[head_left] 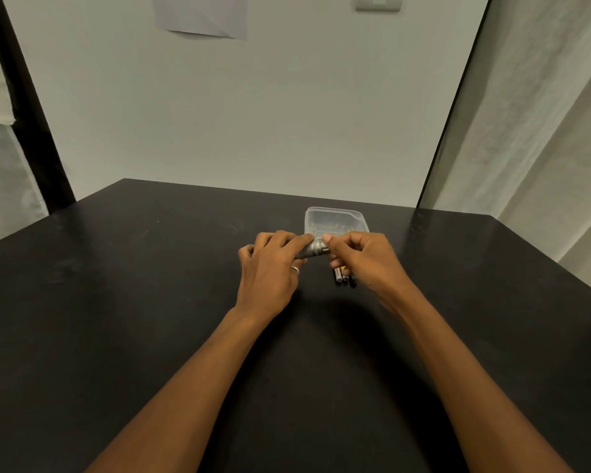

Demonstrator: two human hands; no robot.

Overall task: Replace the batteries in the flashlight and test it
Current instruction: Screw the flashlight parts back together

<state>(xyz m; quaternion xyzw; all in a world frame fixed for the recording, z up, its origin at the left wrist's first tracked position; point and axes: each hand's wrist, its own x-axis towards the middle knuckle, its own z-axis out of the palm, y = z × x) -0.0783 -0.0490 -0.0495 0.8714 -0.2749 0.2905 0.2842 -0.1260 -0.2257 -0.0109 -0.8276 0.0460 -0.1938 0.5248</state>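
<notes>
A small grey metal flashlight (314, 249) is held between both hands just above the black table (116, 302). My left hand (270, 268) wraps its dark body, with a ring on one finger. My right hand (365, 261) pinches the silvery end of the flashlight with thumb and fingers. A few small batteries (342, 274) lie side by side on the table under my right hand, partly hidden by it.
A clear plastic container (335, 220) stands on the table just behind the hands, with small items inside that I cannot make out. A pale wall rises behind the table's far edge. Curtains hang at the right and left.
</notes>
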